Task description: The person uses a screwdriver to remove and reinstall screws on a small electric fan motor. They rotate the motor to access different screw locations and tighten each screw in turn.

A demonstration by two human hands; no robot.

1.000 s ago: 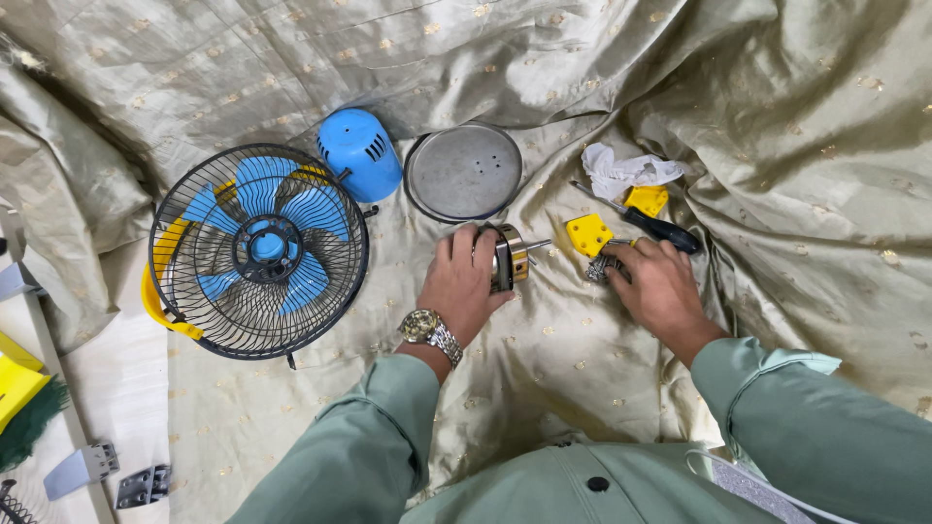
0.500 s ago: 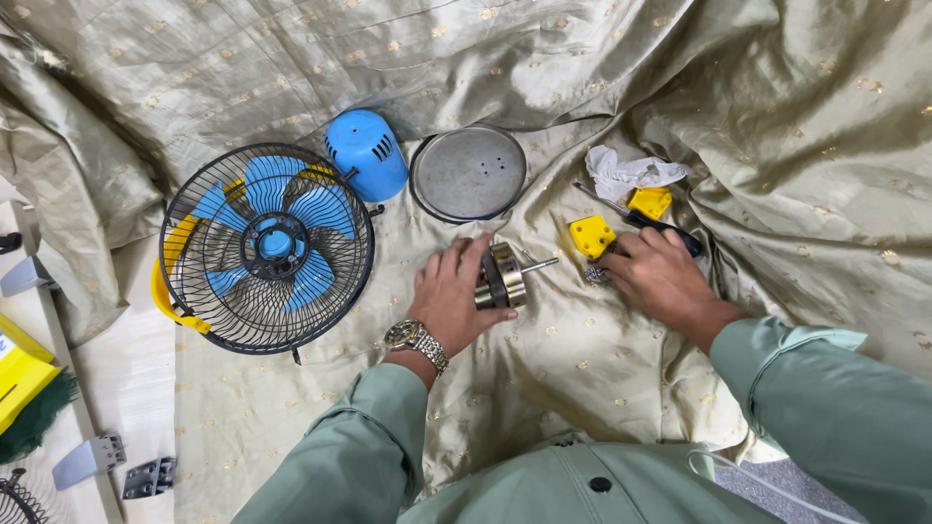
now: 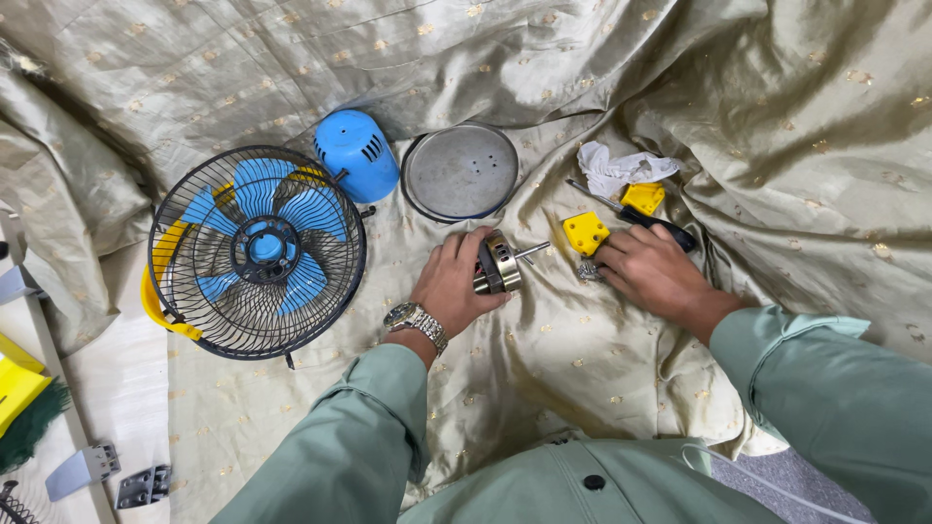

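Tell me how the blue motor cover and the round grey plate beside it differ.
The blue motor cover is a domed cup with vent slots, lying tipped on its side; the round grey plate is a flat disc lying face up on the cloth. The cover is bright blue, the plate dull grey with a few small holes. The plate is wider across. Both lie beyond the left hand, which holds the metal motor.

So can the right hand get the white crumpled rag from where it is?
Probably yes. The right hand rests on the cloth by a yellow part, and the crumpled white rag lies just beyond it in the open. Only the screwdriver and another yellow piece lie between, both low and flat.
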